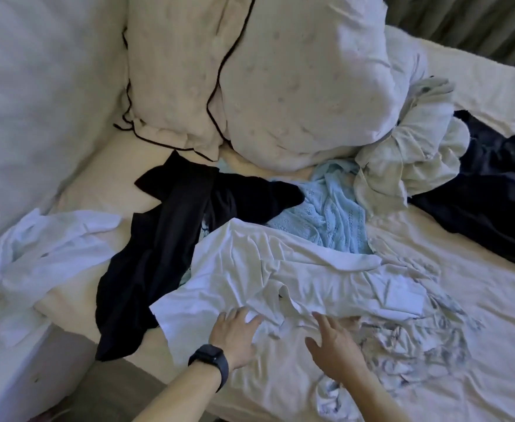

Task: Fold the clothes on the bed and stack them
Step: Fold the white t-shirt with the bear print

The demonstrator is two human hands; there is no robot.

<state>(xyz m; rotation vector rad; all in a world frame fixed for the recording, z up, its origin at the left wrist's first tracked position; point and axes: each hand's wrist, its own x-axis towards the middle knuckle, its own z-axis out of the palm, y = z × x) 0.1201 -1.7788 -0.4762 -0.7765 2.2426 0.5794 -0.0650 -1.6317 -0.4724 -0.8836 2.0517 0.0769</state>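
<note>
Wide bed (pixel 481 303), pillows (pixel 296 86) heaped at its head, clothes all over it. A white shirt (pixel 280 278) lies crumpled in the middle, overlapping a black garment (pixel 158 254) on its left and a blue knit (pixel 335 220) behind. There's a navy piece (pixel 494 202) far right and a white top (pixel 37 248) far left. The left hand (pixel 235 327) is flat on the shirt's near edge, fingers spread, gripping nothing. The right hand (pixel 335 345) is also splayed, resting beside a patterned cloth (pixel 402 339). A watch (pixel 210 360) sits on the left wrist.
</note>
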